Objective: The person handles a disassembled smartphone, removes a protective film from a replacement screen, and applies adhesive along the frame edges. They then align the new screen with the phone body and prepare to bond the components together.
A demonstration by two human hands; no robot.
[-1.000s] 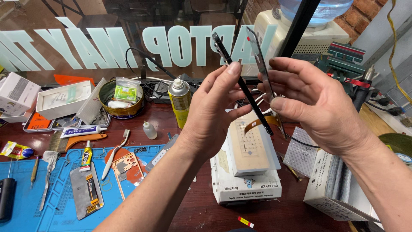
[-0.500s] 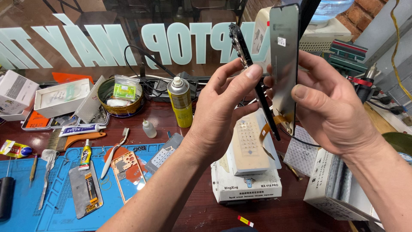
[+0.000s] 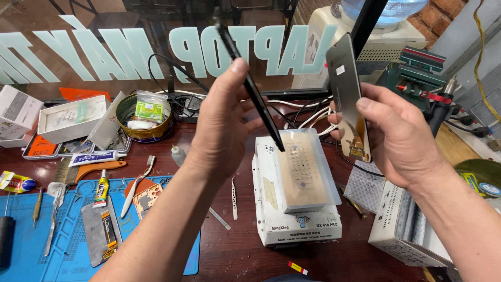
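Left side first: a blue mat (image 3: 31, 245) lies on the worktop (image 3: 235, 256) well left of the white machine (image 3: 297, 193), strewn with small tools, a glue tube (image 3: 101, 188) and a grey phone part (image 3: 102, 230). Behind it, a round tin (image 3: 144, 116) with a green packet inside.

Now the left hand (image 3: 219, 125), raised above the left edge of the white machine, fingers wrapped around a thin black panel (image 3: 250, 86). We see that panel edge-on; its long axis runs on a slant, top end up and away to the left, bottom end pointing down at the machine's flat top, close above it but whether touching is hard to tell.

Over to the right hand (image 3: 396, 136), up beside the machine's right edge. It grips a grey flat screen part (image 3: 344, 78) standing nearly upright, with a tan ribbon strip (image 3: 360, 143) hanging from its lower end. The two pieces are apart, clear air between them above the machine.

Hidden: the black panel's faces, the right palm behind the grey part, and the grey part's far side. The right forearm runs out of frame at the bottom right.
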